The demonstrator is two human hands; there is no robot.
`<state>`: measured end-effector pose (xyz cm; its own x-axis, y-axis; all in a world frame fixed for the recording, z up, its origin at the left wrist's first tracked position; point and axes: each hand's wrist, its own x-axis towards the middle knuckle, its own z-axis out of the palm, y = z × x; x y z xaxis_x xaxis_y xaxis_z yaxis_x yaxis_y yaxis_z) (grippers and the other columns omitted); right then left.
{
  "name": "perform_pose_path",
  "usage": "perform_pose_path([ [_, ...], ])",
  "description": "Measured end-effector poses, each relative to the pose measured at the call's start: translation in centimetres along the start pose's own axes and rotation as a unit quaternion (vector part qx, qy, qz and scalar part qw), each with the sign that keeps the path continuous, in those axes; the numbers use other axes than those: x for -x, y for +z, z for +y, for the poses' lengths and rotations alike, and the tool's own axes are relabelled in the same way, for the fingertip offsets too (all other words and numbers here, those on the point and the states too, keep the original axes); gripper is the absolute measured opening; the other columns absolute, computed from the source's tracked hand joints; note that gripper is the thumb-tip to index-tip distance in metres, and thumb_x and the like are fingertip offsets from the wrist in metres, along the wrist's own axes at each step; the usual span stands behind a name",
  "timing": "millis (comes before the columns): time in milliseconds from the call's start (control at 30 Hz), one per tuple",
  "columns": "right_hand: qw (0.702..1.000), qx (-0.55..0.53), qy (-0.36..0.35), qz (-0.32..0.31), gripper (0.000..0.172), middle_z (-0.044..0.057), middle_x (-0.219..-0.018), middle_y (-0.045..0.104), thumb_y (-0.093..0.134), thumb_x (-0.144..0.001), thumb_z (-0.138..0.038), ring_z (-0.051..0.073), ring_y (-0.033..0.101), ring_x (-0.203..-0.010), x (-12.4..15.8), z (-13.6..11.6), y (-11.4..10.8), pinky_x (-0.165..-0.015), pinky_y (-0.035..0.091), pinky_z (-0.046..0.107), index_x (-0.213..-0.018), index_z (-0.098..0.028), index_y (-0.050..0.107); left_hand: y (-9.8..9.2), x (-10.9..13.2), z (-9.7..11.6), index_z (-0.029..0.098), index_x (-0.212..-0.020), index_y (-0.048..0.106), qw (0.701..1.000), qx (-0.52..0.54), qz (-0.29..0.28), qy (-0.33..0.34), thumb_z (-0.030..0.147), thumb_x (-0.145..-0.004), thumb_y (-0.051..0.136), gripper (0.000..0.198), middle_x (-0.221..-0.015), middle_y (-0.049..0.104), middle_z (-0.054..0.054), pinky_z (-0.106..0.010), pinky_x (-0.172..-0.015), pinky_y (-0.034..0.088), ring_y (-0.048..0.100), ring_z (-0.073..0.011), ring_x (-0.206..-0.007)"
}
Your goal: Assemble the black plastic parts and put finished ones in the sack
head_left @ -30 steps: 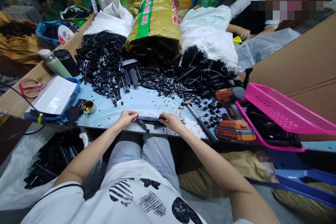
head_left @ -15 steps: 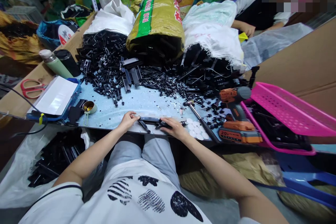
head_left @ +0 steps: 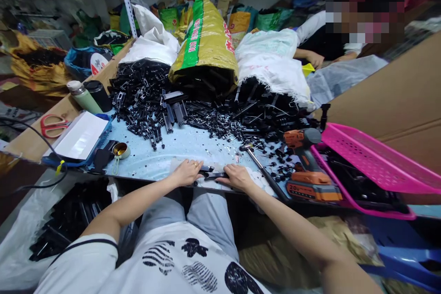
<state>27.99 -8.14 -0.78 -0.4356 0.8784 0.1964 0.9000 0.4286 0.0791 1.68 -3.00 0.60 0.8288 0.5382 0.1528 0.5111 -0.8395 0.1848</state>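
Observation:
At the front edge of the worktable, my left hand (head_left: pixel 188 172) is closed over the left end of some slim black parts. My right hand (head_left: pixel 237 177) grips the right end of a dark bar (head_left: pixel 217 175), its fingers bent around it. Another black strip with a shiny top (head_left: pixel 207 168) lies just behind, next to my left fingers. How the parts fit together is hidden by my hands. White round discs (head_left: pixel 260 179) lie right of my right hand, beside a hammer (head_left: pixel 257 156) with a dark handle.
An orange cordless drill (head_left: pixel 306 165) and a pink basket (head_left: pixel 365 158) stand to the right. Heaps of small black parts (head_left: pixel 144 96) spill from sacks (head_left: pixel 206 41) behind. Scissors (head_left: pixel 53 126), a bottle (head_left: pixel 82 96) and a small cup (head_left: pixel 120 149) are left. A co-worker's hand (head_left: pixel 315 59) shows far right.
My left hand has slid right and turned palm down over the parts, nearer my right hand. The separate short black piece between them is now mostly covered. The view has tipped up slightly.

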Motion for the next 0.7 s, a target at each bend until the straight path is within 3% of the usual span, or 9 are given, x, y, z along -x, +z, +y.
perform_pose_path([
  [133, 0.998, 0.002, -0.029, 0.056, 0.063, 0.006, -0.060, 0.056, 0.036, -0.082, -0.071, 0.014, 0.051, -0.055, -0.1, -0.5, -1.2, -0.054, 0.028, 0.026, -0.062, -0.014, 0.056, -0.1, -0.7, 0.0, 0.009, -0.083, 0.061, 0.998, -0.051, 0.044, -0.009, 0.043, -0.092, 0.039, 0.041, -0.075, 0.063, -0.013, -0.031, -0.065, 0.043, 0.060, -0.0225, -0.075],
  [267, 0.982, -0.118, -0.120, 0.084, 0.064, 0.002, -0.053, 0.047, 0.028, -0.085, -0.070, 0.012, 0.043, -0.049, -0.9, -2.2, -6.4, -0.050, 0.024, 0.026, -0.057, -0.016, 0.049, -3.5, 1.5, 0.5, 0.015, -0.061, 0.055, 0.987, 0.018, 0.155, 0.024, 0.042, -0.094, 0.033, 0.048, -0.055, 0.057, -0.007, -0.026, -0.053, 0.038, 0.056, -0.0158, -0.055],
  [333, 0.948, -0.241, -0.191, 0.081, 0.062, 0.000, -0.050, 0.041, 0.026, -0.085, -0.070, 0.011, 0.038, -0.047, -1.3, -3.4, -9.4, -0.049, 0.022, 0.027, -0.057, -0.018, 0.045, -5.8, 3.1, 1.9, 0.016, -0.061, 0.054, 0.969, 0.131, 0.196, 0.079, 0.042, -0.095, 0.030, 0.049, -0.051, 0.055, -0.003, -0.024, -0.049, 0.036, 0.051, -0.0126, -0.049],
  [433, 0.854, -0.445, -0.259, 0.079, 0.057, -0.002, -0.049, 0.034, 0.027, -0.088, -0.067, 0.011, 0.035, -0.045, -1.8, -6.1, -11.7, -0.048, 0.023, 0.028, -0.059, -0.020, 0.042, -8.6, 4.7, 4.8, 0.017, -0.066, 0.054, 0.914, 0.320, 0.225, 0.108, 0.046, -0.096, 0.019, 0.055, -0.051, 0.053, -0.002, -0.024, -0.049, 0.036, 0.048, -0.0106, -0.047],
  [500, 0.786, -0.555, -0.245, 0.118, 0.053, -0.002, -0.051, 0.036, 0.027, -0.090, -0.063, 0.012, 0.037, -0.047, -2.1, -8.7, -10.9, -0.048, 0.026, 0.027, -0.065, -0.020, 0.043, -9.3, 4.9, 6.6, 0.017, -0.068, 0.054, 0.879, 0.396, 0.248, 0.096, 0.047, -0.096, 0.017, 0.056, -0.052, 0.053, -0.002, -0.023, -0.050, 0.037, 0.049, -0.0104, -0.047],
  [600, 0.706, -0.645, -0.106, 0.272, 0.047, 0.003, -0.071, 0.050, 0.023, -0.090, -0.062, 0.016, 0.050, -0.064, -3.2, -12.7, -7.1, -0.059, 0.040, 0.030, -0.085, -0.022, 0.048, -8.2, 4.0, 8.0, 0.018, -0.080, 0.060, 0.830, 0.430, 0.352, 0.044, 0.046, -0.096, 0.020, 0.051, -0.065, 0.059, -0.004, -0.025, -0.057, 0.044, 0.057, -0.0124, -0.060],
  [667, 0.682, -0.637, 0.011, 0.360, 0.042, 0.007, -0.097, 0.053, 0.020, -0.090, -0.058, 0.021, 0.054, -0.087, -4.7, -14.2, -4.1, -0.074, 0.045, 0.039, -0.100, -0.026, 0.046, -6.6, 3.3, 7.9, 0.019, -0.100, 0.061, 0.825, 0.399, 0.400, 0.019, 0.048, -0.095, 0.019, 0.052, -0.083, 0.064, -0.008, -0.029, -0.066, 0.049, 0.062, -0.0166, -0.077],
  [700, 0.683, -0.620, 0.052, 0.383, 0.040, 0.008, -0.107, 0.051, 0.019, -0.091, -0.054, 0.022, 0.053, -0.097, -5.8, -14.1, -2.8, -0.080, 0.044, 0.043, -0.106, -0.027, 0.044, -5.7, 3.0, 7.4, 0.019, -0.112, 0.058, 0.838, 0.362, 0.407, 0.021, 0.050, -0.095, 0.016, 0.055, -0.091, 0.064, -0.011, -0.031, -0.071, 0.050, 0.062, -0.0191, -0.086],
])
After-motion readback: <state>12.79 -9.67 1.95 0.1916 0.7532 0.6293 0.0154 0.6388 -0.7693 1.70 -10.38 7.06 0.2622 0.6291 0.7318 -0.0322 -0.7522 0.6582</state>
